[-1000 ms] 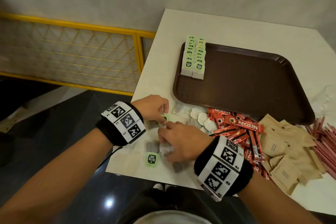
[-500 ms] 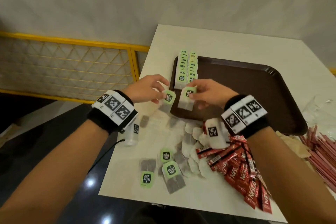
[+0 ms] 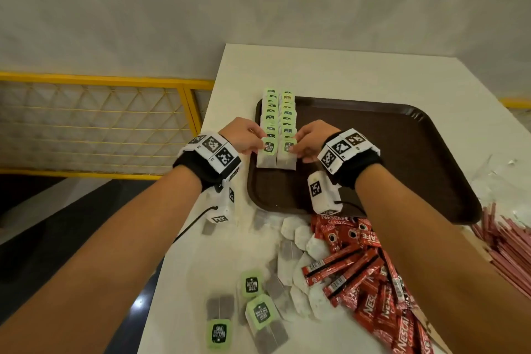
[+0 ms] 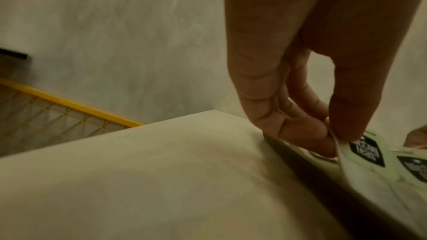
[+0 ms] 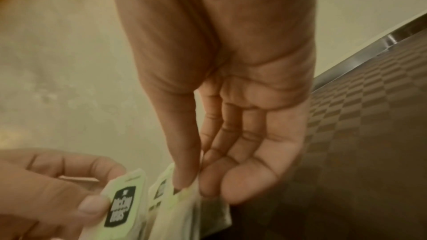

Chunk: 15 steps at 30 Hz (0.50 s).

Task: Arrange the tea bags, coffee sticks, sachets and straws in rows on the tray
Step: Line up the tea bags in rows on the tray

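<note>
A brown tray (image 3: 388, 152) lies on the white table (image 3: 344, 72). Two rows of green-tagged tea bags (image 3: 280, 112) stand along the tray's left side. My left hand (image 3: 260, 142) pinches a tea bag (image 3: 268, 149) at the near end of the left row; the left wrist view shows thumb and fingers on its tag (image 4: 367, 151). My right hand (image 3: 296, 149) pinches a second tea bag (image 3: 288, 149) at the near end of the right row, thumb and forefinger on its tag (image 5: 182, 192). Loose tea bags (image 3: 258, 310), red coffee sticks (image 3: 359, 267) and pink straws (image 3: 511, 244) lie on the table nearer me.
A yellow mesh railing (image 3: 100, 123) runs left of the table, with a dark floor below. The table's left edge is close to the tray. Crumpled clear plastic (image 3: 500, 169) lies right of the tray. Most of the tray's surface right of the rows is bare.
Each hand lifted a tea bag from the loose pile and carried it forward onto the tray. The two bags now stand at the near ends of the two rows.
</note>
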Motion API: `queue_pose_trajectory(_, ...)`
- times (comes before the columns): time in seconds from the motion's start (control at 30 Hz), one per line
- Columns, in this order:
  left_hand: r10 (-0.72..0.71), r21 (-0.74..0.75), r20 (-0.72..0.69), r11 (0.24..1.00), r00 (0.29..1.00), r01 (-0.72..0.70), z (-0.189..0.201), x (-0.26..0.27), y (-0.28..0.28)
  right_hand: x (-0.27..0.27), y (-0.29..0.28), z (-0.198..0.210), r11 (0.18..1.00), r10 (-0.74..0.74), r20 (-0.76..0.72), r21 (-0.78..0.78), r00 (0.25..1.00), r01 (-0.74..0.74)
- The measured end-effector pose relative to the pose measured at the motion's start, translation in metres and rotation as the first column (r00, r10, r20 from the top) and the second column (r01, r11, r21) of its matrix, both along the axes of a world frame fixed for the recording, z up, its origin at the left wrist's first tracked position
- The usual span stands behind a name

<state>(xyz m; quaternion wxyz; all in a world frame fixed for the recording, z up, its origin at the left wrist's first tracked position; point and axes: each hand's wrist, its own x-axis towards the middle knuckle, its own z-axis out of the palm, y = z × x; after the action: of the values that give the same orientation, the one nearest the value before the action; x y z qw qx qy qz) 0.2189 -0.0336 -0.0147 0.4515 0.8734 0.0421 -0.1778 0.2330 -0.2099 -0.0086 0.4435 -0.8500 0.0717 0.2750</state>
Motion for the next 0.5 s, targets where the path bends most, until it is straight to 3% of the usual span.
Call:
queue_pose_trajectory(0.23,-0.016,0.208,0.094,0.978,0.995,-0.004,-0.009,0.011,-0.004,0.008,0.002,-0.006,0.997,-0.035,0.005,-0.069,0.999,0.035)
queue_pose_trajectory(0.4,-0.032,0.247,0.161,0.969,0.986,-0.009,-0.014,0.011,-0.005,0.011,0.002,-0.008,0.991,-0.012,0.020,-0.133,1.000,0.014)
queue_pose_trajectory(0.5,-0.131,0.272,0.180,0.959,0.975,0.079,-0.011,0.005,-0.003,0.011,0.001,-0.007,0.991,-0.019,0.000,-0.129,1.000,0.019)
